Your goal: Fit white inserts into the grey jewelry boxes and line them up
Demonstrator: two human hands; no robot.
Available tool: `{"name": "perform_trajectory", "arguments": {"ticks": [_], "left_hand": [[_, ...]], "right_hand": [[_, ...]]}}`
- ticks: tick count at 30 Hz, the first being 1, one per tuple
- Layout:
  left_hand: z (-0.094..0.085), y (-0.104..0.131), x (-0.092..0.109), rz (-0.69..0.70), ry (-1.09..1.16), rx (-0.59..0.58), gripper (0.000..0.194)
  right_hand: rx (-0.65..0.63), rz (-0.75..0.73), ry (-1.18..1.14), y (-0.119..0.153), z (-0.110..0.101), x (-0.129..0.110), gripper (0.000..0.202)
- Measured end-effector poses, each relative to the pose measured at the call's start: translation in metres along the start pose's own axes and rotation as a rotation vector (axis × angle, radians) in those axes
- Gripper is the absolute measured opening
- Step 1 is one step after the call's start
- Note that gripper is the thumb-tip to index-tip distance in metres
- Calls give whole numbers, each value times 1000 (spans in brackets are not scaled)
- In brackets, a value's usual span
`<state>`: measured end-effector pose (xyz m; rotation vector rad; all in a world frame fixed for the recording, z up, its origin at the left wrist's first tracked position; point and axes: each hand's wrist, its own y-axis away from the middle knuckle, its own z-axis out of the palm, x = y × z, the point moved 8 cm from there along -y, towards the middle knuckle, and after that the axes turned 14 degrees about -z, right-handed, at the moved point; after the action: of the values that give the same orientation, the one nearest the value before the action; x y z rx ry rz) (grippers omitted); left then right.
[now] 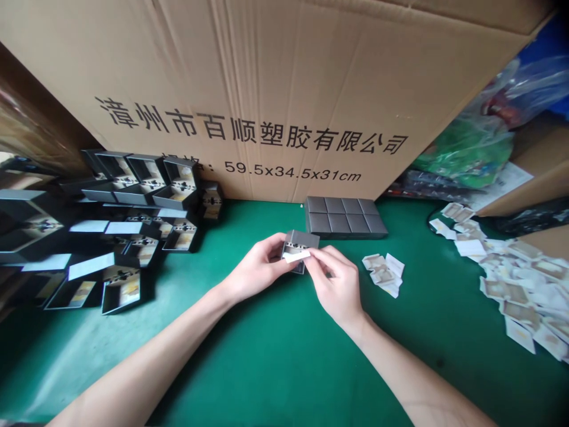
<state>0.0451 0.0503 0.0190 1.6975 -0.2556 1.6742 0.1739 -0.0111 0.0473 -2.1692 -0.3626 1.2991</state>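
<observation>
My left hand [258,261] grips a small dark grey hinged box [303,238] over the middle of the green table. The box's lid stands open, and its hinge shows inside. My right hand [336,283] pinches a white folded card insert [297,257] at the mouth of the box. How far the insert reaches into the box is hard to tell. Right of my right hand lies a small pile of similar white inserts [383,273]. Beyond my hands stands a block of closed grey boxes [347,216] in rows.
Several open hinged boxes [121,290] crowd the left side, some stacked. A large cardboard carton [249,77] walls off the back of the green table [267,362]. A heap of white inserts [528,284] spreads along the right, with plastic bags [475,148] behind.
</observation>
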Motion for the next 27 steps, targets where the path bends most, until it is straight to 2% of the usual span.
{"name": "perform_trajectory", "arguments": {"ticks": [17, 23, 27], "left_hand": [[-1, 0, 0, 9, -74, 51, 25], [-2, -1, 1, 25, -64, 52, 28], [2, 0, 1, 33, -109, 23, 27]], "right_hand": [[50, 19, 60, 2, -5, 4, 18], [105, 122, -6, 7, -5, 14, 15], [112, 129, -44, 8, -3, 16, 29]]}}
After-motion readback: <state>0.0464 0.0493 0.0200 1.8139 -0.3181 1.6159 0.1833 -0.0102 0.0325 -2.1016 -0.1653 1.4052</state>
